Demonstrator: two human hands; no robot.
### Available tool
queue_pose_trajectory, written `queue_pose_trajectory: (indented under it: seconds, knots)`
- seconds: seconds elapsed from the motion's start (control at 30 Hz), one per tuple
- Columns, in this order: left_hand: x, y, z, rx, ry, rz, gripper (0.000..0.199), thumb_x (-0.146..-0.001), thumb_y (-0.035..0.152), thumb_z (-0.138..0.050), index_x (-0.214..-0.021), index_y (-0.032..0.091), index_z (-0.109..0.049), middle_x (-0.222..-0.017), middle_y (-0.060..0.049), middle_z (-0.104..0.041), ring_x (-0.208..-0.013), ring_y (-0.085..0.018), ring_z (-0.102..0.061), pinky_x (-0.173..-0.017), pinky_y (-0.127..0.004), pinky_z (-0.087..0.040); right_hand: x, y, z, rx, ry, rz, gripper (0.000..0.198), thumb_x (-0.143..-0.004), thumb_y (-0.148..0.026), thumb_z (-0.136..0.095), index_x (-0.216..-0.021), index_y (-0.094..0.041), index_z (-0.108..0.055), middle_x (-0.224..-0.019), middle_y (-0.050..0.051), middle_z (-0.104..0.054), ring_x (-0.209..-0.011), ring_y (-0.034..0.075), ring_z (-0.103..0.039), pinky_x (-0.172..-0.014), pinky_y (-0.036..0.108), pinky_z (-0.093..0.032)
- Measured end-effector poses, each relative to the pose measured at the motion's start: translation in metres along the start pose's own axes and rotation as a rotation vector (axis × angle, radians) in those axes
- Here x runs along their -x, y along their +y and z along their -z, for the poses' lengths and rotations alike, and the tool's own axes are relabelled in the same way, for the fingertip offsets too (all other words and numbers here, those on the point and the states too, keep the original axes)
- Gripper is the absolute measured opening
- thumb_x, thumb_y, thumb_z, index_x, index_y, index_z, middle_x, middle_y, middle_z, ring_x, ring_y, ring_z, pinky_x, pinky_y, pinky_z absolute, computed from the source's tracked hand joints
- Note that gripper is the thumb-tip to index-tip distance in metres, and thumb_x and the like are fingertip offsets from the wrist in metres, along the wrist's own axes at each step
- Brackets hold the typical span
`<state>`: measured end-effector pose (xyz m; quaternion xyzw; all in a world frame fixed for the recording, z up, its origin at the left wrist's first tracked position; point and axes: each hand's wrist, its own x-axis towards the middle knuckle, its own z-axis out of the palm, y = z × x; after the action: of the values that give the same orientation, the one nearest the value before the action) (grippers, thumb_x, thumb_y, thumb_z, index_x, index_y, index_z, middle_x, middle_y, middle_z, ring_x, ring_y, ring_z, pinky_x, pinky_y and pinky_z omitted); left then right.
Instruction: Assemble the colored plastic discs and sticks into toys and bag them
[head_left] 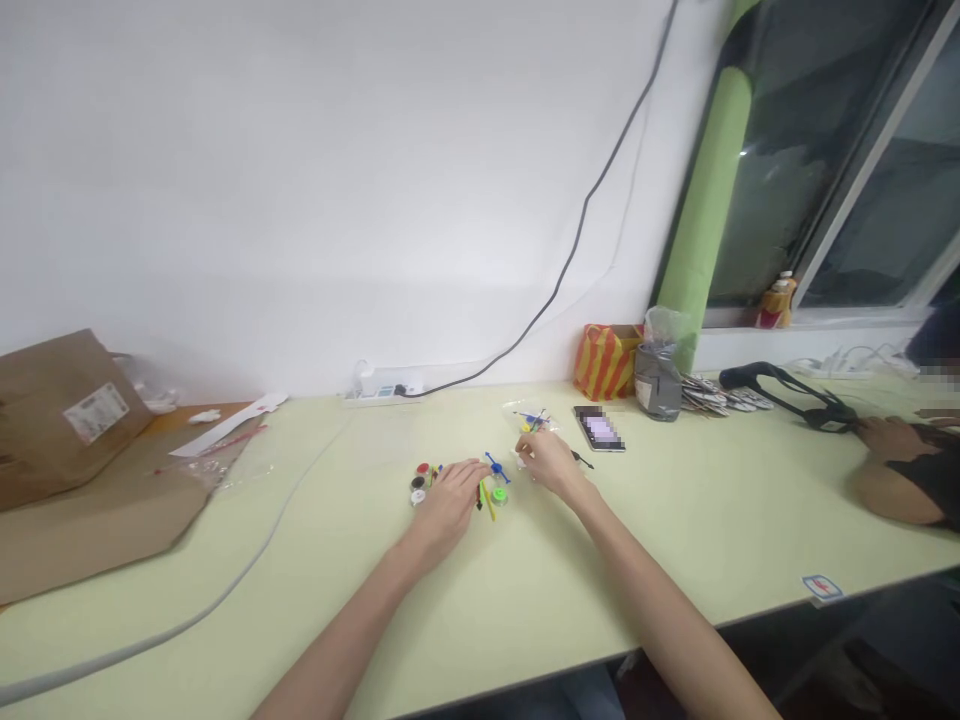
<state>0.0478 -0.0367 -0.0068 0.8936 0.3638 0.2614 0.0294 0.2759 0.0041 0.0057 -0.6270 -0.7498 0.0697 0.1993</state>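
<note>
My left hand [454, 492] rests over small coloured plastic pieces on the table, its fingers stretched out to the right and partly covering them. To its left are a red round piece [423, 468], a black round piece [418, 483] and a white round piece [418, 497]. By its fingertips lie a blue piece with arrow-shaped ends [496, 468], a green round piece [499, 495] and a yellow stick [490, 503]. My right hand [546, 460] has its fingers drawn together in a pinch; what they hold is too small to make out. Just beyond it lies a clear bag of coloured pieces [534, 417].
A phone [600, 428], a striped bag [606, 362] and a grey container [658, 380] stand or lie right of centre. A power strip [379, 390] sits by the wall. Cardboard [112, 525] and a white cable [247, 578] are left. Another person's arm [896, 480] rests at right.
</note>
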Motion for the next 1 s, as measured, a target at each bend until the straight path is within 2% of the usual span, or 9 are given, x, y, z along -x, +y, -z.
queue_pose_trajectory:
  seconds: [0.13, 0.23, 0.3, 0.47, 0.63, 0.87, 1.0]
  knots:
    - [-0.011, 0.000, -0.007, 0.030, -0.039, 0.021, 0.044, -0.102, 0.027, -0.028, -0.139, 0.026, -0.052, -0.144, -0.005, -0.055, -0.138, -0.020, -0.044, -0.115, -0.043, -0.037, 0.001, -0.001, -0.003, -0.112, -0.039, 0.102, 0.032, -0.090, -0.014, -0.046, -0.104, -0.018, -0.074, -0.104, 0.008, -0.076, -0.099, 0.021, -0.068, -0.082, 0.025, -0.044]
    - [-0.022, -0.005, -0.011, -0.016, -0.111, 0.081, 0.048, -0.104, 0.040, -0.026, -0.141, 0.023, -0.050, -0.149, -0.007, -0.050, -0.142, -0.021, -0.040, -0.117, -0.044, -0.031, 0.003, -0.004, -0.005, -0.199, -0.048, 0.159, 0.037, -0.094, -0.014, -0.040, -0.115, -0.017, -0.070, -0.110, 0.010, -0.074, -0.105, 0.020, -0.067, -0.089, 0.025, -0.043]
    - [-0.027, -0.011, -0.013, -0.057, -0.154, 0.098, 0.049, -0.103, 0.044, -0.028, -0.138, 0.022, -0.053, -0.147, -0.008, -0.052, -0.142, -0.023, -0.039, -0.117, -0.045, -0.031, 0.006, -0.009, -0.006, -0.218, -0.047, 0.146, 0.040, -0.094, -0.013, -0.039, -0.125, -0.017, -0.064, -0.112, 0.011, -0.072, -0.109, 0.020, -0.065, -0.091, 0.026, -0.043]
    - [-0.024, -0.022, -0.015, -0.095, -0.147, -0.002, 0.040, -0.104, 0.038, -0.032, -0.132, 0.027, -0.058, -0.133, -0.005, -0.064, -0.140, -0.025, -0.043, -0.111, -0.047, -0.038, 0.013, -0.028, -0.006, -0.179, -0.054, 0.102, 0.053, -0.090, -0.006, -0.039, -0.140, -0.019, -0.050, -0.112, 0.014, -0.069, -0.110, 0.022, -0.062, -0.088, 0.027, -0.043]
    - [-0.016, -0.025, -0.012, -0.161, -0.127, -0.036, 0.036, -0.103, 0.034, -0.037, -0.132, 0.028, -0.057, -0.135, -0.004, -0.061, -0.141, -0.027, -0.041, -0.111, -0.051, -0.038, 0.016, -0.037, -0.015, -0.247, -0.075, 0.081, 0.063, -0.089, -0.008, -0.040, -0.150, -0.023, -0.037, -0.111, 0.013, -0.068, -0.105, 0.021, -0.064, -0.090, 0.028, -0.044]
    - [-0.005, -0.024, -0.021, -0.241, -0.055, -0.029, 0.036, -0.101, 0.035, -0.041, -0.130, 0.024, -0.059, -0.139, -0.010, -0.057, -0.139, -0.030, -0.042, -0.111, -0.055, -0.039, 0.019, -0.043, -0.029, -0.567, -0.046, 0.059, 0.051, -0.097, -0.017, -0.033, -0.148, -0.025, -0.035, -0.130, 0.013, -0.065, -0.122, 0.019, -0.060, -0.097, 0.032, -0.046]
    - [-0.002, -0.024, -0.020, -0.246, -0.013, -0.033, 0.036, -0.101, 0.032, -0.041, -0.133, 0.025, -0.056, -0.142, -0.007, -0.055, -0.141, -0.027, -0.040, -0.113, -0.052, -0.037, 0.020, -0.043, -0.029, -0.667, -0.015, 0.060, 0.049, -0.097, -0.018, -0.032, -0.145, -0.025, -0.038, -0.134, 0.011, -0.063, -0.126, 0.017, -0.058, -0.101, 0.033, -0.045]
